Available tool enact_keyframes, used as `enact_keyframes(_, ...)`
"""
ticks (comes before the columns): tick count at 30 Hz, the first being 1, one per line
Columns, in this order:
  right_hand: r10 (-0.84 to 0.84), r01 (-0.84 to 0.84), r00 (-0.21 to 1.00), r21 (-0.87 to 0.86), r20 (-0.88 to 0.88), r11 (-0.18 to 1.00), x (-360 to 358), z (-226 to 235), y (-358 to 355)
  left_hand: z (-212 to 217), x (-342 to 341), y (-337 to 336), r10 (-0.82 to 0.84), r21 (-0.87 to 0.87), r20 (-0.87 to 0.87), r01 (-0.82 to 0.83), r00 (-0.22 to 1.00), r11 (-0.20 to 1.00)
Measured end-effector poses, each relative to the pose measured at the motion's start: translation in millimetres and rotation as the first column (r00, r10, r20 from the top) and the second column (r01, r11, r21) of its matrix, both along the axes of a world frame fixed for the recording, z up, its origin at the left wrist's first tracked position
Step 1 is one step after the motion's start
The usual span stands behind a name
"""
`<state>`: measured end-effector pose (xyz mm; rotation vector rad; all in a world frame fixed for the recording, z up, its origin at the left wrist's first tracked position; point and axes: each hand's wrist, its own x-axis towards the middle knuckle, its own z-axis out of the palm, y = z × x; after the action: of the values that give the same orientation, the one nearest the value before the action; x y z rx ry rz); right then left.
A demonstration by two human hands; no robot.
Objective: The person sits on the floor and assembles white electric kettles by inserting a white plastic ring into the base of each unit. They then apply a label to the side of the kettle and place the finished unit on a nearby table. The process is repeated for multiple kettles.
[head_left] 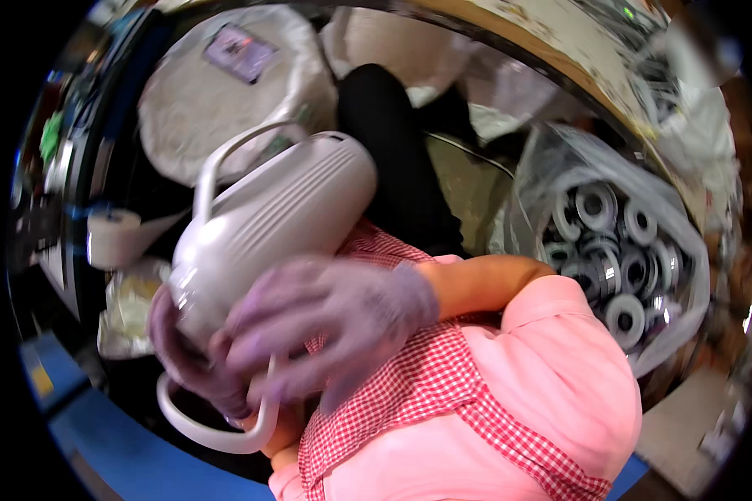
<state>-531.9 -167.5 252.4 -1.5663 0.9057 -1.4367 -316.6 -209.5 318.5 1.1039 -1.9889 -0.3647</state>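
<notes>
A glossy white plastic housing (276, 204) with grooved lines lies slantwise across my lap. One looped handle rises along its upper left side, and a white ring-like handle (215, 437) shows below its lower end. My left hand (184, 355), in a purple-grey glove, is closed around that lower end, its fingers partly covered. Over the same end reaches my right hand (317, 321), gloved alike and smeared by motion. Its fingers hide the spot where it meets the housing, so I cannot make out what it holds.
A cloth-covered round stool (175, 125) bears a phone (240, 53) at the upper left. A roll of white tape (114, 238) is at the left. To the right stands a clear plastic bag (551, 171) of grey-and-black ring parts (625, 320). A workbench edge (560, 63) runs along the top.
</notes>
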Motion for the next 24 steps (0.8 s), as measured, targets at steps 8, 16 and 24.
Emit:
enact_keyframes(8,-0.426,0.949,-0.027,0.111,-0.904,-0.295,-327,-108,287,-51,107,-36,0.182,-0.287,0.15,-0.133,0.972,0.949)
enact_keyframes(16,0.308,0.621,0.772,0.765,-0.557,-0.172,-227,-202,383,-98,127,-33,0.366,-0.5,0.176,-0.237,0.914,0.833)
enact_keyframes(24,0.516,0.65,0.742,0.647,-0.428,-0.398,-247,-79,355,-96,132,-52,0.239,-0.472,0.152,-0.142,0.959,0.87)
